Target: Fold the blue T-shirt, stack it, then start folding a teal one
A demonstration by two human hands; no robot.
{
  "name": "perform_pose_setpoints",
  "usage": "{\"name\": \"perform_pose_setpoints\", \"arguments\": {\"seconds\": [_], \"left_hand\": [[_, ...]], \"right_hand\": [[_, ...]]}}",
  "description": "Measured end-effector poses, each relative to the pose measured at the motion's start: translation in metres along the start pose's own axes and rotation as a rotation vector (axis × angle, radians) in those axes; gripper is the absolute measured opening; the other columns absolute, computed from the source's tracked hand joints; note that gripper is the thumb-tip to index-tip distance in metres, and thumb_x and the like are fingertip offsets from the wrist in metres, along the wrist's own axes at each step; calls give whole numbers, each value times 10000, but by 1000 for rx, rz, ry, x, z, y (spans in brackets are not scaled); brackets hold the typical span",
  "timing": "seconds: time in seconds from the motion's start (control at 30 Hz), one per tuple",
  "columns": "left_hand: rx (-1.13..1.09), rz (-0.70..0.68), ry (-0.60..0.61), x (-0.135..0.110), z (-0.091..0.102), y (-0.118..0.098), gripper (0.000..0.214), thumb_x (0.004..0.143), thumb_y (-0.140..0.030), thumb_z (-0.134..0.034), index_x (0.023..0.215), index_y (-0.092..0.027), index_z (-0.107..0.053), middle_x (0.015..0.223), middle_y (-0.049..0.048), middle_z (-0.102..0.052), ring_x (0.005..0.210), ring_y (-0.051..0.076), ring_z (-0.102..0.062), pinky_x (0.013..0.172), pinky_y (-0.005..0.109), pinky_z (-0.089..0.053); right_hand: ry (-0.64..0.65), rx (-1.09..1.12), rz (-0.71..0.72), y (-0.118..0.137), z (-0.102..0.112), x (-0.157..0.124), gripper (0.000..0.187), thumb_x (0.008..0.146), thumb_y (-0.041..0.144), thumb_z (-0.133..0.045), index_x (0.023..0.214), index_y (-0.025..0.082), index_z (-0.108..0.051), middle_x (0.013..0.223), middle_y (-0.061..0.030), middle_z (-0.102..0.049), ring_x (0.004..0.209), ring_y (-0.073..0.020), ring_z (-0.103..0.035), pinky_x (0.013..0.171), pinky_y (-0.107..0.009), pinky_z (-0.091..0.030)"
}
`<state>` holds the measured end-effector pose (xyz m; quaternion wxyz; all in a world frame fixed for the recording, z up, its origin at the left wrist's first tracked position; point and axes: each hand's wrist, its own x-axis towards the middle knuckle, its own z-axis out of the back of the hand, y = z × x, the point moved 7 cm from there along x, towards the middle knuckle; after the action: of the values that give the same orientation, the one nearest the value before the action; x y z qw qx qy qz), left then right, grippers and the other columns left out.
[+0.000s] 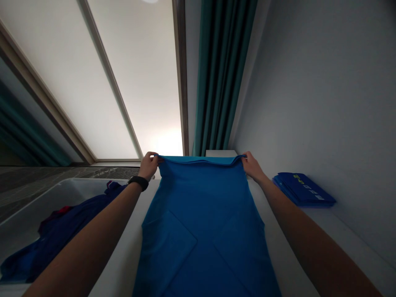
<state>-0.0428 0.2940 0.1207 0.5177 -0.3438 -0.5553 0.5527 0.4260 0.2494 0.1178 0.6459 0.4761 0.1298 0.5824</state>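
Observation:
A plain bright-blue shirt [204, 194] stretches out in front of me, its far edge raised and doubled over in a narrow band. My left hand [149, 166], with a black band on the wrist, pinches the far left corner of that edge. At the far right corner, my right hand [252, 166] grips the cloth between thumb and fingers. The edge is pulled fairly taut between both hands. Slanting lines show on each side of the shirt's nearer part, like folded layers. The near end runs out of view at the bottom.
On the left stands a translucent plastic bin [77, 184] holding dark-blue clothes [74, 218] with some red. A stack of folded blue items [305, 189] with printed marks lies right on the white table [297, 231], near the grey wall [324, 95]. Teal curtains [221, 74] hang beyond.

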Motion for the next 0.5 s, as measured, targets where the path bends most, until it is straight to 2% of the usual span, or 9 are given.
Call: {"name": "perform_pose_setpoints", "arguments": {"seconds": [0.07, 0.17, 0.37, 0.5], "left_hand": [[6, -12, 1, -2, 0, 1, 97, 836, -179, -528, 933, -190, -525, 751, 31, -702, 739, 190, -710, 704, 312, -554], [-8, -13, 0, -5, 0, 3, 96, 825, -185, -529, 921, -183, -527, 727, 29, -697, 711, 191, -706, 693, 319, -554], [-86, 70, 0, -12, 1, 7, 90, 775, -175, -560, 860, -175, -529, 643, 8, -673, 645, 174, -694, 676, 313, -548], [-108, 82, -46, -31, 11, 15, 120, 747, -188, -534, 866, -174, -537, 663, 10, -688, 657, 176, -700, 674, 300, -535]], "right_hand": [[-5, -18, 1, -5, 0, -2, 100, 839, 272, -480, 901, 220, -538, 865, -71, -642, 817, -245, -606, 758, -378, -485], [-21, -5, -34, -15, -1, -5, 103, 842, 276, -476, 904, 224, -540, 837, -58, -639, 795, -238, -606, 771, -388, -492], [-24, 124, -123, -31, -6, -8, 122, 862, 279, -430, 946, 233, -505, 877, -46, -627, 727, -196, -634, 639, -338, -543], [-42, 196, -165, -39, -1, -26, 152, 868, 317, -422, 974, 227, -484, 887, -37, -601, 702, -176, -637, 586, -315, -548]]}}
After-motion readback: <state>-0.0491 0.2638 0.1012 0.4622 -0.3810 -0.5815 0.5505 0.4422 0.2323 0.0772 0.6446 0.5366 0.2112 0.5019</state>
